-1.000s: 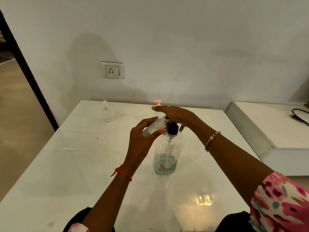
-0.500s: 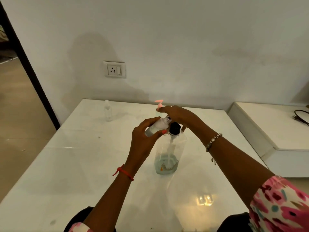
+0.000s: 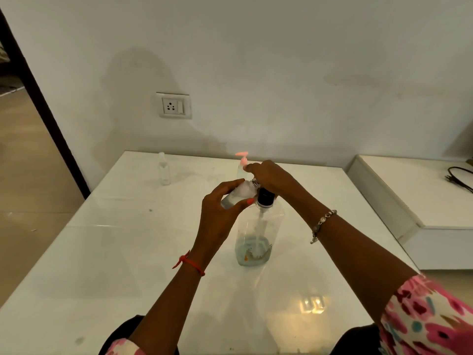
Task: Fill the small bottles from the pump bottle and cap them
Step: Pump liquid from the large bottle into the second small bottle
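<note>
A large clear pump bottle with a black collar stands mid-table, a little bluish liquid at its bottom. My right hand lies over its pump head with the fingers bent down around it; the head itself is hidden. My left hand grips a small clear bottle, tilted with its neck up against the pump's spout under my right hand. Another small clear bottle stands upright at the table's far left, untouched.
A second bottle with a pink pump stands just behind my right hand. The white table reaches the wall, which has a socket. A lower white ledge with a black cable lies to the right.
My right hand's fingers have gone from stretched flat over the pump head to bent down around it. The left hand keeps the small bottle at the spout.
</note>
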